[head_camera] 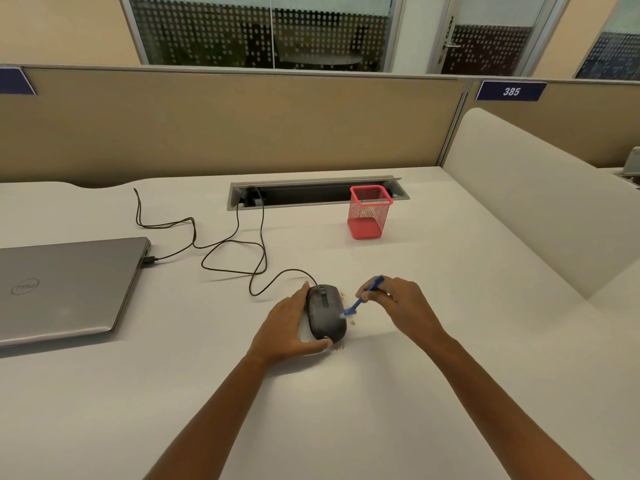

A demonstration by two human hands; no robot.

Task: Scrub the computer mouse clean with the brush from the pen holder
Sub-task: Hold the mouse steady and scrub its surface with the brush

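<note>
Head camera looks down on a dark mouse (325, 313) lying on the white desk (450, 393), close in front of the person. The left hand (287, 327) cups its left side, thumb hooked round the near end, holding it. The right hand (405, 306) pinches a blue brush (363, 298), whose white bristles touch the mouse's right edge. Small crumbs (341, 347) lie beside the mouse. Its cable (242, 251) loops away leftward; a closed laptop (62, 289) lies at the left, and a red mesh pen holder (369, 213) stands well behind.

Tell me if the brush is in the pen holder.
No, the right hand holds the brush with its bristles on the mouse.
</note>
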